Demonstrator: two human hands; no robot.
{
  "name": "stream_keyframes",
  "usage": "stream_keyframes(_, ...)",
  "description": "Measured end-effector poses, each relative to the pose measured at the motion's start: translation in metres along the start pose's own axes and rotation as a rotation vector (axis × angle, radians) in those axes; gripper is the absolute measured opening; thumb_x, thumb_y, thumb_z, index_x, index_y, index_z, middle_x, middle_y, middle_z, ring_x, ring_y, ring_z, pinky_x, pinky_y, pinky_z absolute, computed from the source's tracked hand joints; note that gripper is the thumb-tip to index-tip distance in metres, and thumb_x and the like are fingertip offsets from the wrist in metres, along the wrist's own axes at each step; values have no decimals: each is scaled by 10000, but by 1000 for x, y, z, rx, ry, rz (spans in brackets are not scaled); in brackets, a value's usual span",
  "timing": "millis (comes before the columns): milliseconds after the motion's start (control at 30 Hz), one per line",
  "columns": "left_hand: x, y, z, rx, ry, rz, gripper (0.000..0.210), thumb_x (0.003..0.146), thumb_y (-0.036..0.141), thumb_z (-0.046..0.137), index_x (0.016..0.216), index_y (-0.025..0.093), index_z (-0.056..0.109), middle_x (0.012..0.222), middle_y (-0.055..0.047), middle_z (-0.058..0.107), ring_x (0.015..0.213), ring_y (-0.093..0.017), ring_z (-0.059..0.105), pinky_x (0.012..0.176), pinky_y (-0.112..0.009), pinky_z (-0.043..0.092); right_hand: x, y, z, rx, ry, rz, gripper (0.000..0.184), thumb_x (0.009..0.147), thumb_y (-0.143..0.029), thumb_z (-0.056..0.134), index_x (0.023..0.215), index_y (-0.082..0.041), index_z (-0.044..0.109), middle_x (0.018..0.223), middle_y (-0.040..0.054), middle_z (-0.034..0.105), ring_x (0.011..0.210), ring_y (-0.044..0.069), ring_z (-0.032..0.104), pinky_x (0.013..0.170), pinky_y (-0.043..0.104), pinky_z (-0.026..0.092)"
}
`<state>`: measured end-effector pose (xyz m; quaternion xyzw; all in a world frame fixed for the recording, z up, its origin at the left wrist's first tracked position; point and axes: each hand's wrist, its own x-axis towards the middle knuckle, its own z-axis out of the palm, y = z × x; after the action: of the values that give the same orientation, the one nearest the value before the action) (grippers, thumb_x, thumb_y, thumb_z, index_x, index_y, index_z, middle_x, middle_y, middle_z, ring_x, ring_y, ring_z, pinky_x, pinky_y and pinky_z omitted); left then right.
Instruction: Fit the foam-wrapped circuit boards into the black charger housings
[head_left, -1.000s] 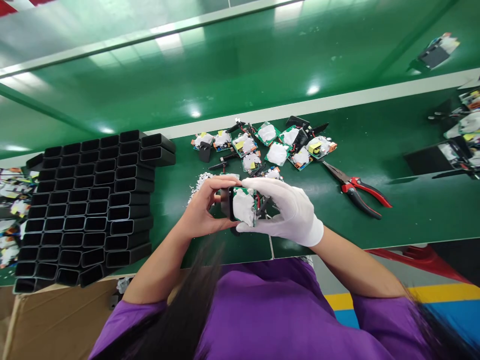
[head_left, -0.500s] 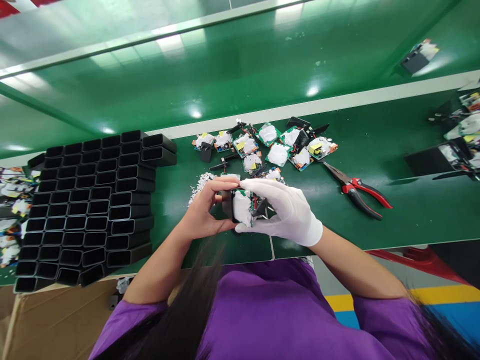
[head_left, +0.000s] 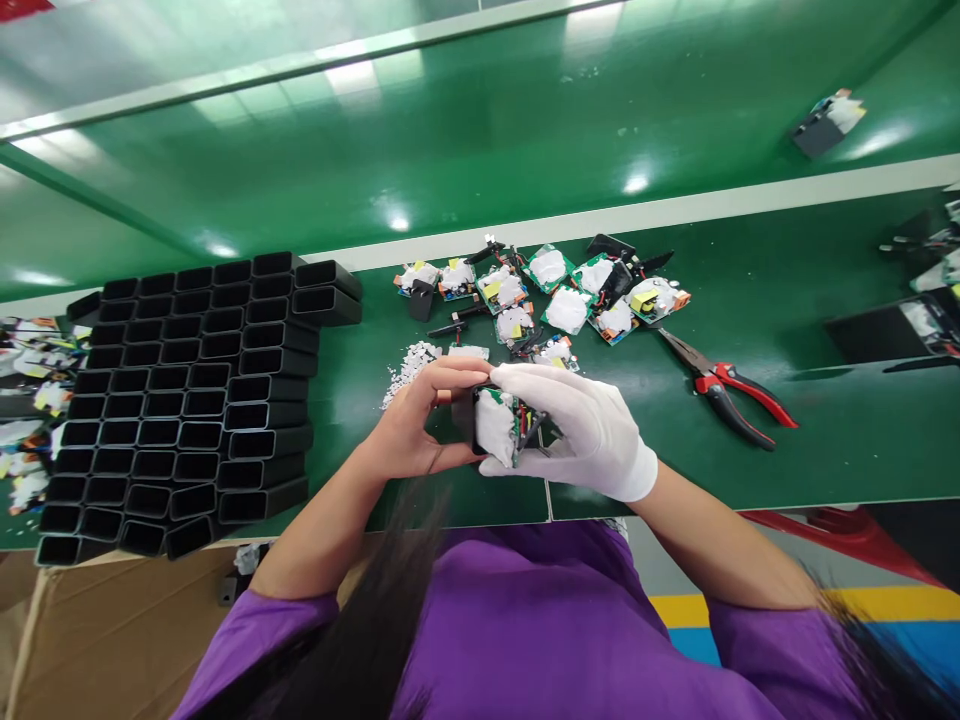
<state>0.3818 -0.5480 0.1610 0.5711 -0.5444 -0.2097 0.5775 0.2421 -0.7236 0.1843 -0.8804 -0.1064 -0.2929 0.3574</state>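
Observation:
Between both hands, just above the bench's near edge, is a circuit board covered in a white lump of filler, with dark wires on its right side. My bare left hand pinches a black plastic case at the board's left side, thumb below and fingers above. My right hand, in a white glove, grips the board by its top and bottom edges. How far the board sits inside the case I cannot tell. White crumbs lie beyond my left hand.
Stacked black rectangular sleeves stand on the left. Several filler-covered boards lie beyond my hands. Red-and-black pliers rest on the right. More boards lie at both ends of the green bench, and one unit sits behind the pale strip.
The view has shifted slightly, so the bench things appear a little farther right. Both hands keep nearly the same grip on the board and the case.

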Motion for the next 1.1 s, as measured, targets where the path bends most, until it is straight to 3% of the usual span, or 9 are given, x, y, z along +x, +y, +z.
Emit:
stream_keyframes(233,0,1,1,9,10,-11,722,677,261,883,1302,314,526,1245,-130,612,1155,-263,635,725,-281,609,-2,-1,0,-16,-24,10,636,858,-521,719,1354,-210,471,1232,132,698,1151,238,677,956,344,589)
stream_keyframes(667,-4,-4,0,53,-1,-22,727,687,263,874,1310,305,502,1262,-136,590,1163,-261,616,736,-290,594,-2,2,6,-84,-33,-35,558,899,-451,696,1349,-197,483,1222,128,701,1168,242,665,975,367,583)
stream_keyframes(767,-3,-6,1,63,21,-34,733,671,309,887,1297,298,505,1283,-146,588,1188,-278,613,753,-321,603,-2,0,11,19,-31,92,639,847,-393,763,1386,-224,464,1299,125,657,1229,255,623,1012,394,559)
stream_keyframes(867,2,-6,3,109,61,7,691,669,334,890,1258,293,531,1226,-118,644,1230,-291,597,931,-462,573,-3,-1,17,264,-60,374,896,758,-389,832,1494,-234,344,1420,146,561,1257,280,600,970,410,578)
stream_keyframes(933,5,-6,6,160,81,40,639,687,361,876,1230,287,548,1174,-101,680,1284,-301,558,1052,-549,491,-3,1,21,454,-104,527,985,750,-401,827,1532,-198,264,1389,159,581,1186,273,646,900,392,604)
stream_keyframes(1100,5,-6,11,206,121,67,649,711,323,861,1266,300,526,1200,-90,677,1315,-288,521,1090,-557,448,3,5,26,669,-116,628,691,774,-352,777,1374,-158,495,1301,113,647,1141,238,656,980,366,552)
